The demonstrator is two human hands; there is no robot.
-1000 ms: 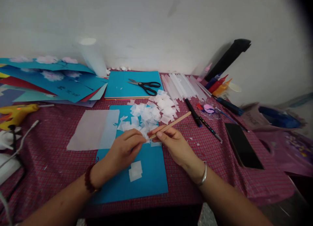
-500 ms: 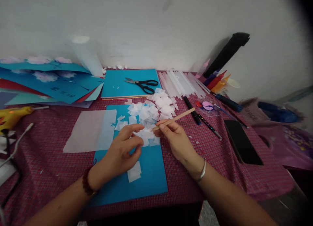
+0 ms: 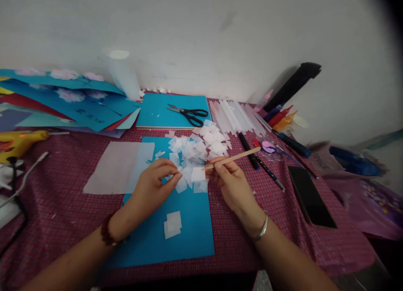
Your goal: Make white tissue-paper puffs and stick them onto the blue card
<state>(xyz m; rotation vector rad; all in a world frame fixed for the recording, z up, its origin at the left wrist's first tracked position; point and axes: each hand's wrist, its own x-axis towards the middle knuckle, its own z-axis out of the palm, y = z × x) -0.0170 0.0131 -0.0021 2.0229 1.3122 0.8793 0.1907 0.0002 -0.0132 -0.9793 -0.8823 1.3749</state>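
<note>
In my right hand (image 3: 231,182) is a flat wooden craft stick (image 3: 242,156), pinched between thumb and fingers and slanting up to the right. A small white paper square (image 3: 198,174) shows at its lower end, by my fingertips. My left hand (image 3: 157,182) is closed in a pinch at the left of that square; what it pinches, if anything, I cannot make out. Beyond both hands lies a loose pile of white paper squares (image 3: 192,150), partly over a blue sheet (image 3: 189,232). A few more squares (image 3: 173,224) lie nearer me on the sheet.
Scissors (image 3: 190,113) rest on a blue paper stack (image 3: 157,108). A translucent sheet (image 3: 110,169) lies left, near a yellow glue gun (image 3: 22,142). Clear sticks (image 3: 234,117), a black marker (image 3: 248,150) and a phone (image 3: 310,194) are at the right.
The fingers of my left hand have closed from a loose curl into a pinch. A white square now shows at the stick's lower end. The view has shifted slightly.
</note>
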